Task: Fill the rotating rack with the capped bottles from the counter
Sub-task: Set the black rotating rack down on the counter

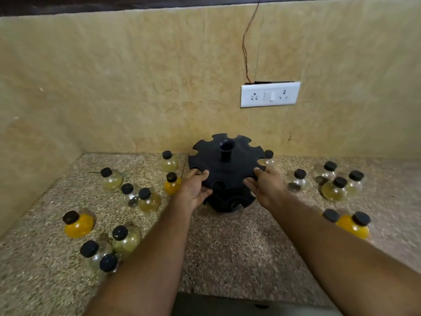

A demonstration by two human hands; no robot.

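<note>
A black rotating rack (225,165) with notched slots around its rim and a centre post stands at the middle of the counter, near the back wall. No bottle sits in any visible slot. My left hand (197,188) grips its left rim and my right hand (266,185) grips its right rim. Several round glass bottles with black caps stand on the counter on both sides. Some hold orange contents, such as an orange bottle (78,223) at the left and an orange bottle (355,224) at the right. Others look pale yellow or clear, like the pale bottle (333,189).
The speckled stone counter (227,242) meets a yellow wall at the back and left. A white socket plate (270,95) with a hanging wire is on the back wall. The counter's front edge (239,297) runs just below my forearms.
</note>
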